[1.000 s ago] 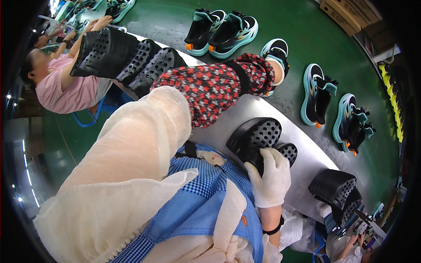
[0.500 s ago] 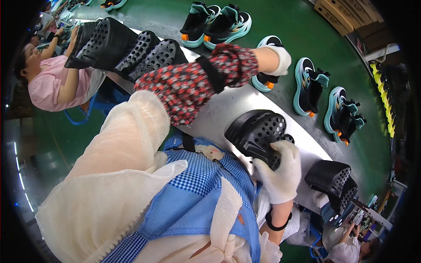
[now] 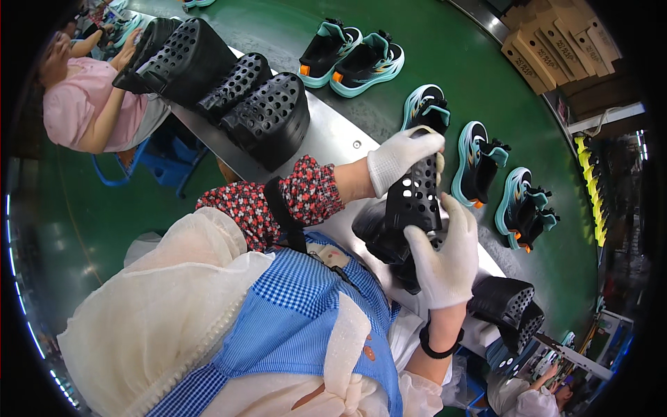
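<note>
Cardboard boxes (image 3: 556, 50) beyond perforated black piece (image 3: 415, 200)

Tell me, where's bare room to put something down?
On the silver ledge, between the left black pieces and the left hand. Also on the green top, beyond the sneakers toward the boxes. It's crowded around the right hand: the held piece, others close by, and more to its right.

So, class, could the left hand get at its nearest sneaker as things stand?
Probably yes: the black-and-teal sneaker lies just beyond the left hand, with nothing evident between them. But that hand seems to grip a black perforated clog, so it would likely need to let go first.
</note>
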Available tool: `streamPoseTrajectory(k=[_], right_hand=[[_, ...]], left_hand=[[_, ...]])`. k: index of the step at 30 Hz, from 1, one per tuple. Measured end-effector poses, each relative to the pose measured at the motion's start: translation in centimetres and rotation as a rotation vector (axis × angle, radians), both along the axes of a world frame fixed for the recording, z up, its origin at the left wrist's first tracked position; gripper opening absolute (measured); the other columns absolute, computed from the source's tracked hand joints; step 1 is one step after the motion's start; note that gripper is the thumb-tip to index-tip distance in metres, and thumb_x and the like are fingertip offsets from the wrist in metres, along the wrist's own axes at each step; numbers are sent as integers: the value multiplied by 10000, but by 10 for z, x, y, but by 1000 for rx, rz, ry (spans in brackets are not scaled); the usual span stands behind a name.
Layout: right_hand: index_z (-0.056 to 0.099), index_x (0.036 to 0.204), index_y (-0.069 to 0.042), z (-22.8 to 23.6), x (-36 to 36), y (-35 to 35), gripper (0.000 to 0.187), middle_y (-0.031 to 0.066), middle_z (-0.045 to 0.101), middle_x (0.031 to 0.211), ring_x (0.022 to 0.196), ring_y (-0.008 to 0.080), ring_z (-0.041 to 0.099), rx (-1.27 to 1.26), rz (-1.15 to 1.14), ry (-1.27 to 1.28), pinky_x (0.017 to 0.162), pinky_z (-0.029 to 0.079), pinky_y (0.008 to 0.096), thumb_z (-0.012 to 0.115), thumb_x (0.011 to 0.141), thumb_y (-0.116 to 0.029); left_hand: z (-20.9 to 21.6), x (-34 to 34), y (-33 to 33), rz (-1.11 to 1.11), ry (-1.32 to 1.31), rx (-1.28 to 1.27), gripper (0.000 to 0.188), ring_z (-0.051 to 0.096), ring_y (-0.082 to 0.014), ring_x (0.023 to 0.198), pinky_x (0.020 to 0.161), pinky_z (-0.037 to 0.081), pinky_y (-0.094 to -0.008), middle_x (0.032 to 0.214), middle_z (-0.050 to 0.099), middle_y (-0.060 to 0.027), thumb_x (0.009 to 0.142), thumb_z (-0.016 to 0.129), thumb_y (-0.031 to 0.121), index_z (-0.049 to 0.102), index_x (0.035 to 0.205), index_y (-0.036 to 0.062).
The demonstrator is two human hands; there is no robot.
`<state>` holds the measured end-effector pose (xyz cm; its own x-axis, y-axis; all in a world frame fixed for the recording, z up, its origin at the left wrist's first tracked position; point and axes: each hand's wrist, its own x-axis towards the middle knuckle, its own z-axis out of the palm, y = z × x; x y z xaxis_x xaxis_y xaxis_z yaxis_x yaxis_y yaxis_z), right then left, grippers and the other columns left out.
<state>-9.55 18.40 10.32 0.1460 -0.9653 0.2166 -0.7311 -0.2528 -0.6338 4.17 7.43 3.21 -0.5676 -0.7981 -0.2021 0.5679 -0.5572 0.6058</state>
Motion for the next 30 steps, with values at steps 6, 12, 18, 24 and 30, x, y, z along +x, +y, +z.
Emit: streamPoseTrajectory(k=[6, 12, 18, 24, 30], right_hand=[[607, 1068, -14, -9, 19, -10, 417, 180, 674, 930, 886, 340, 661, 303, -203, 81, 776, 504, 398, 691, 804, -326], [624, 985, -38, -22, 21, -20, 294, 207, 664, 787, 773, 364, 671, 169, -246, 215, 710, 512, 413, 638, 852, -300], [629, 984, -64, -6, -10, -9, 289, 202, 658, 780, 775, 398, 643, 231, -390, 400, 705, 494, 462, 596, 858, -322], [581, 859, -54, -4, -35, -53, 314, 205, 664, 764, 750, 419, 641, 237, -274, 666, 712, 487, 507, 529, 876, -363], [661, 895, -31, -8, -39, -134, 394, 243, 666, 875, 887, 411, 641, 419, -99, 681, 825, 493, 473, 505, 826, -387]], left_hand=[[0, 2, -3, 338, -367, -518, 162, 574, -122, 641, 594, 481, -255, 743, 573, -41, 933, 502, 200, 540, 915, 43], [-1, -3, -12, 348, -367, -253, 248, 545, -78, 626, 577, 439, -230, 701, 573, -29, 933, 504, 237, 550, 806, 29], [-21, 8, -32, 127, -904, -682, 326, 651, -200, 818, 745, 525, -301, 989, 636, -98, 891, 579, 283, 645, 1133, 75], [-49, -19, -48, -8, -1409, -1220, 238, 592, -335, 1027, 867, 495, -406, 1088, 599, -143, 826, 639, 197, 638, 1009, 45], [-71, -23, -42, 51, -1381, -986, 208, 602, -340, 985, 836, 503, -441, 1041, 612, -127, 851, 610, 221, 645, 982, 63]])
